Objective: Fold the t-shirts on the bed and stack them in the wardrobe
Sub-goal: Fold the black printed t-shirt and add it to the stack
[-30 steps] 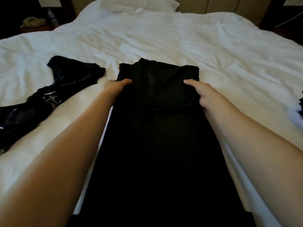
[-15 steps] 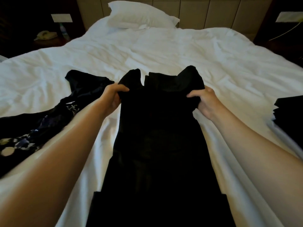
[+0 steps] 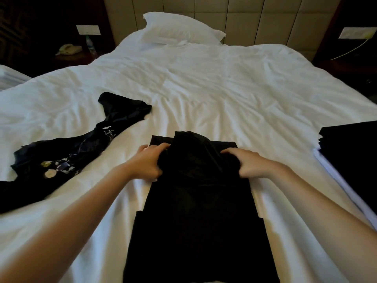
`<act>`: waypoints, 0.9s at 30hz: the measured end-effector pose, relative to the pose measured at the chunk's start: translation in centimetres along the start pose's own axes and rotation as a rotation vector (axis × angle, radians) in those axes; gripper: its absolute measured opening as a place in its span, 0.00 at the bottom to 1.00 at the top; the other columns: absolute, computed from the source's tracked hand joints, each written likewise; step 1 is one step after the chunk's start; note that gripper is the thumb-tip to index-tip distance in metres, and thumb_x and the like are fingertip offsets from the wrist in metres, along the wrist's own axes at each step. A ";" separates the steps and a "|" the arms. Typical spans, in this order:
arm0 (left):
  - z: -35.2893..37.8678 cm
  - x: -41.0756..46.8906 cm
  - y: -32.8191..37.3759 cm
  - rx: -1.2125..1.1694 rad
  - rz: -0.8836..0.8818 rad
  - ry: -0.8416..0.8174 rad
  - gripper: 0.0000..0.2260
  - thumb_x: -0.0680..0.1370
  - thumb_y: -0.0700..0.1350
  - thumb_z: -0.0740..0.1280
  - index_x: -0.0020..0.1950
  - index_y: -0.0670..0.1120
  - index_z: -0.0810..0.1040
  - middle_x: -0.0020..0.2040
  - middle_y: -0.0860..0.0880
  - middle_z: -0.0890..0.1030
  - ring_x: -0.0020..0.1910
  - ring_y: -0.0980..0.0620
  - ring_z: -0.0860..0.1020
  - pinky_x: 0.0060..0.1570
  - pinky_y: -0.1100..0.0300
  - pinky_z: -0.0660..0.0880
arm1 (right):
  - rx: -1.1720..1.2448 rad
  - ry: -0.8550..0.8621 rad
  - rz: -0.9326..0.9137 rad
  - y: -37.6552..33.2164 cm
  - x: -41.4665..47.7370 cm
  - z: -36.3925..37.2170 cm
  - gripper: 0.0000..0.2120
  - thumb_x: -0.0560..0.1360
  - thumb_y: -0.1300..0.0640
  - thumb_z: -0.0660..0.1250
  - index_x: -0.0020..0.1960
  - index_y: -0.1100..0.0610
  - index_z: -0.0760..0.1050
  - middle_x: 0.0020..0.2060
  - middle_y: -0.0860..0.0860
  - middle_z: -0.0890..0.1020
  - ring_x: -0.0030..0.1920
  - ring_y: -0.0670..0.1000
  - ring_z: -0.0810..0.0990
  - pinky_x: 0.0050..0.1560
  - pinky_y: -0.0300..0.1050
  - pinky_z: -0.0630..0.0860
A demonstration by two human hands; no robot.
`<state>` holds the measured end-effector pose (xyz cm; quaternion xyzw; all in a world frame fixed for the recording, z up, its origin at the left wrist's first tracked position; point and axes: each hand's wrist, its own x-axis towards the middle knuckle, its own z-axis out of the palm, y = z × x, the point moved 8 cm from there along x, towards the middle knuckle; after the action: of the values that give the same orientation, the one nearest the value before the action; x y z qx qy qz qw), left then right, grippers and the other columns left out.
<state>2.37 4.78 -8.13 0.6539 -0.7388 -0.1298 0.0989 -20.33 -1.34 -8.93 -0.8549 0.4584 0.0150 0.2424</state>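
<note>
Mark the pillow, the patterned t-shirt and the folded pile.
pillow (image 3: 183, 29): head view, middle of its top face.
patterned t-shirt (image 3: 61, 160): head view, its printed front.
folded pile (image 3: 353, 150): head view, top dark layer.

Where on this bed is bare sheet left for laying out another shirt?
The widest bare stretch of the bed runs from the pillow down to the black t-shirt gripped by the left hand and right hand. Crowded lower down: the unfolded patterned shirt at left, the folded dark stack at right.

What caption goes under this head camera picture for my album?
Left hand and right hand grip a black t-shirt mid-fold on the white bed.
</note>
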 end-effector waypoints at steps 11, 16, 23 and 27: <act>-1.6 -1.1 -0.1 -0.585 -0.048 0.059 0.29 0.70 0.25 0.67 0.65 0.49 0.71 0.41 0.59 0.82 0.38 0.67 0.79 0.40 0.73 0.73 | 0.228 0.010 0.018 -2.3 -1.5 0.4 0.42 0.69 0.57 0.73 0.76 0.47 0.55 0.65 0.49 0.71 0.66 0.50 0.69 0.66 0.44 0.64; -0.3 -2.7 -0.7 -0.409 0.002 -0.051 0.28 0.71 0.30 0.70 0.41 0.68 0.80 0.39 0.73 0.78 0.50 0.77 0.73 0.57 0.77 0.67 | 0.112 0.321 -0.093 -0.8 -2.9 -0.2 0.18 0.73 0.68 0.62 0.57 0.52 0.80 0.48 0.47 0.78 0.53 0.51 0.77 0.58 0.47 0.72; -0.5 -4.7 -0.1 -0.612 -0.092 -0.086 0.30 0.66 0.21 0.51 0.43 0.51 0.82 0.60 0.54 0.75 0.66 0.58 0.66 0.65 0.63 0.60 | 0.333 0.008 -0.028 0.3 -4.7 1.9 0.28 0.64 0.70 0.58 0.59 0.51 0.78 0.60 0.45 0.69 0.63 0.44 0.64 0.55 0.29 0.63; -0.6 -5.4 -4.4 -0.986 -0.552 0.296 0.18 0.75 0.30 0.60 0.64 0.40 0.70 0.54 0.43 0.74 0.49 0.50 0.74 0.46 0.59 0.73 | 0.861 0.323 0.231 2.3 -4.8 0.2 0.17 0.67 0.61 0.64 0.56 0.55 0.74 0.48 0.51 0.73 0.46 0.46 0.72 0.43 0.34 0.69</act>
<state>7.34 9.59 -8.87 0.7100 -0.3719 -0.3866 0.4563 -24.87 1.38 -8.86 -0.6116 0.5469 -0.2824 0.4971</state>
